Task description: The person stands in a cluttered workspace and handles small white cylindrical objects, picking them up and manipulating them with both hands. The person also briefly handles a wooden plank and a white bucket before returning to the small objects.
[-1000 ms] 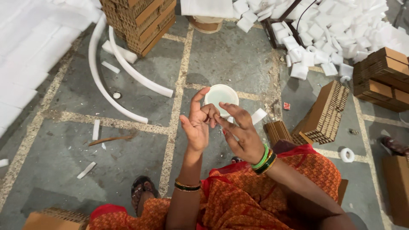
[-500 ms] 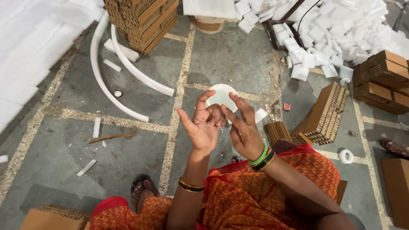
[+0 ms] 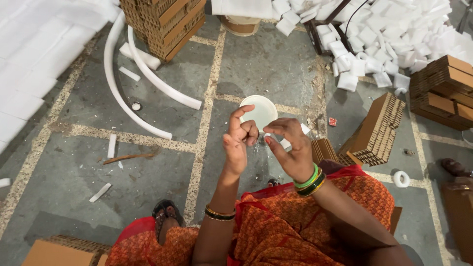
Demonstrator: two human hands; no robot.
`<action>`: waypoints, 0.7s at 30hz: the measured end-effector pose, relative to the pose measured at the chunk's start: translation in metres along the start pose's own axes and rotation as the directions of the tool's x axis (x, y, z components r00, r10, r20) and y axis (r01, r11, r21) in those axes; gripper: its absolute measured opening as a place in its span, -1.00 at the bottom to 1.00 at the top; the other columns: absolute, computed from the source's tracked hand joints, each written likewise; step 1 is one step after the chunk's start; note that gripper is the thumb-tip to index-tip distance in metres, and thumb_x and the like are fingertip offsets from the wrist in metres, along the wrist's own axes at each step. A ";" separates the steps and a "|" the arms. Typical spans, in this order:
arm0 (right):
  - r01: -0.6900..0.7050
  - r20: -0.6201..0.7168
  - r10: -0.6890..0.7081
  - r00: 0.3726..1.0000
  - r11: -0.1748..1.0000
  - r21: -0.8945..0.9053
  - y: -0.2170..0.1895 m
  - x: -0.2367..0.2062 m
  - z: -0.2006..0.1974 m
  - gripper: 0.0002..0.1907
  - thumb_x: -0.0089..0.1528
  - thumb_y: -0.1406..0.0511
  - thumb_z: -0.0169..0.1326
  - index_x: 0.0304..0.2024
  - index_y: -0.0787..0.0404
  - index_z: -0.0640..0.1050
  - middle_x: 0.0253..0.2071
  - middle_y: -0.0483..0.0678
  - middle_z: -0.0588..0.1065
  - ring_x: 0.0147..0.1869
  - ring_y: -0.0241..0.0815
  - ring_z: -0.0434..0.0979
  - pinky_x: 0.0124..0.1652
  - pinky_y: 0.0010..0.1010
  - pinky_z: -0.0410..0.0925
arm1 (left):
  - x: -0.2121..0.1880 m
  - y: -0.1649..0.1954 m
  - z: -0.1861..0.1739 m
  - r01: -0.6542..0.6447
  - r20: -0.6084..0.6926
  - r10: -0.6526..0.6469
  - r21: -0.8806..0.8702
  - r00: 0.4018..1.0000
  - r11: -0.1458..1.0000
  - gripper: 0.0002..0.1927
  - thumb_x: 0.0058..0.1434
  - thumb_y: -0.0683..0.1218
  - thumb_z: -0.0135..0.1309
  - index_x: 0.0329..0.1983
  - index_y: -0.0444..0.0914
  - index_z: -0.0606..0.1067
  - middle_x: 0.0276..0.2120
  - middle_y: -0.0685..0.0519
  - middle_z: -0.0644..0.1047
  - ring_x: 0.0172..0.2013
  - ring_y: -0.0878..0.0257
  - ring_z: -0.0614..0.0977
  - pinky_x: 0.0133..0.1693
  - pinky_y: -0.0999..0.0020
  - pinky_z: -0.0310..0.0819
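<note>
My left hand (image 3: 236, 143) is raised in front of me, index finger arched and the other fingers curled in. My right hand (image 3: 290, 150), with green and gold bangles at the wrist, meets it fingertip to fingertip, thumb and forefinger pinched together. Something small and pale may sit between the fingertips, but it is too small to make out. Just beyond the hands a round white dish (image 3: 261, 109) lies on the grey stone floor (image 3: 148, 172), partly hidden by my left index finger. My orange patterned clothing (image 3: 276, 226) fills the bottom of the view.
Two long curved white foam strips (image 3: 148, 81) lie at the left. Stacks of brown corrugated cardboard stand at the back (image 3: 162, 19), at the right (image 3: 377, 130) and far right (image 3: 443, 88). A heap of white foam blocks (image 3: 394, 34) is at the back right, and a tape roll (image 3: 401, 178) lies at the right.
My left hand's fingers, spread wide a second ago, have curled in. Both hands have dropped slightly and the right fingertips now pinch at the left fingertips. The white dish has not moved.
</note>
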State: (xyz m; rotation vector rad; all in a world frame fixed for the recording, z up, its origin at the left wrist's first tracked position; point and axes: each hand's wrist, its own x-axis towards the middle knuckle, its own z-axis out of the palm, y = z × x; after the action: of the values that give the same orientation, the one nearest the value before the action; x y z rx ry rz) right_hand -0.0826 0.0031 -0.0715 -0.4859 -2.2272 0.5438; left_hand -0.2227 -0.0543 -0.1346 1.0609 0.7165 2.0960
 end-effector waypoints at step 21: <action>-0.155 0.128 0.125 0.984 0.952 0.264 0.012 0.002 -0.001 -0.85 0.15 0.50 0.22 -0.25 0.23 0.57 -0.22 -0.09 0.59 -0.11 -0.21 0.61 -0.08 -0.41 0.42 | -0.003 0.005 -0.008 -0.097 0.120 0.072 0.213 0.990 0.972 0.14 0.26 0.68 -0.33 0.46 -0.34 0.26 -0.49 0.18 0.22 -0.51 0.40 0.27 -0.33 0.42 0.13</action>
State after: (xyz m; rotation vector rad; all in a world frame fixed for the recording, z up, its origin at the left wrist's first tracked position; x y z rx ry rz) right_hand -0.0810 0.0143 -0.0757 -0.4814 -2.1850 0.9589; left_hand -0.2292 -0.0610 -0.1365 1.3391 0.8750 2.0442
